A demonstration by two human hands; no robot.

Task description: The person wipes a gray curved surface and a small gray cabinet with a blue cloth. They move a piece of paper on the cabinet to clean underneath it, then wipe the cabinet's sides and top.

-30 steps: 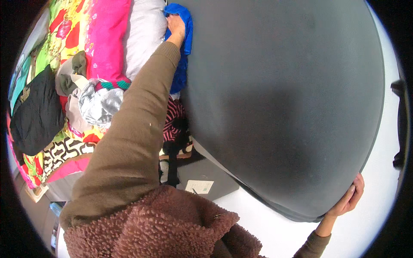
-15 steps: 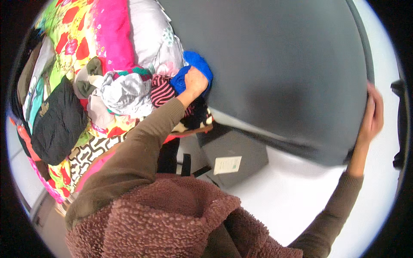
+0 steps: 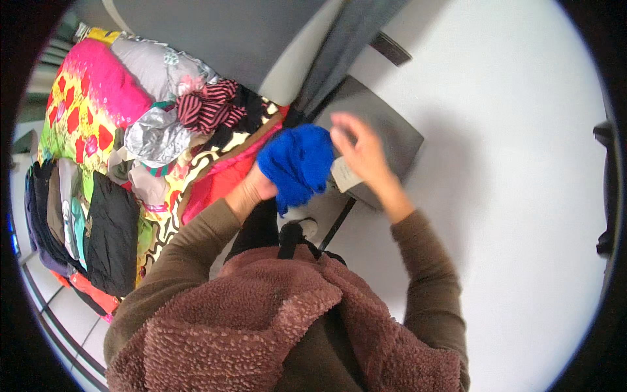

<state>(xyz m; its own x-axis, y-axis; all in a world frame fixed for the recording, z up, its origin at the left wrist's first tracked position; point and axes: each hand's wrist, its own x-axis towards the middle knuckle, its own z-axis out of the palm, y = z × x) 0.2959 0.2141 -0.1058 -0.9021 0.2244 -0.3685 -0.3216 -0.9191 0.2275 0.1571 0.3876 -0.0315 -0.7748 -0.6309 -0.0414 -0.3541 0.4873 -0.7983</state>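
Note:
A bright blue, crumpled piece of soft cloth (image 3: 300,163) is lifted in front of me, off the bed. My left hand (image 3: 258,186) grips it from its left side, the fingers mostly hidden behind the fabric. At its right edge is my right hand (image 3: 362,150), fingers apart and holding nothing; whether it touches the cloth I cannot tell. On the bedding beyond lie a pink-and-black striped cloth (image 3: 202,108) and a shiny silver-grey one (image 3: 157,138), bunched close together.
Folded clothes, including a black garment (image 3: 111,235), lie at the left on the floral bedding (image 3: 81,121). A pale grey pillow (image 3: 150,62) rests at the back beside a large grey panel (image 3: 215,32). To the right stands a grey boxy piece (image 3: 395,127) on white floor.
My left hand has lifted the blue cloth off the bed toward me. My right hand has left the grey panel's edge and come in beside the cloth. The view has shifted.

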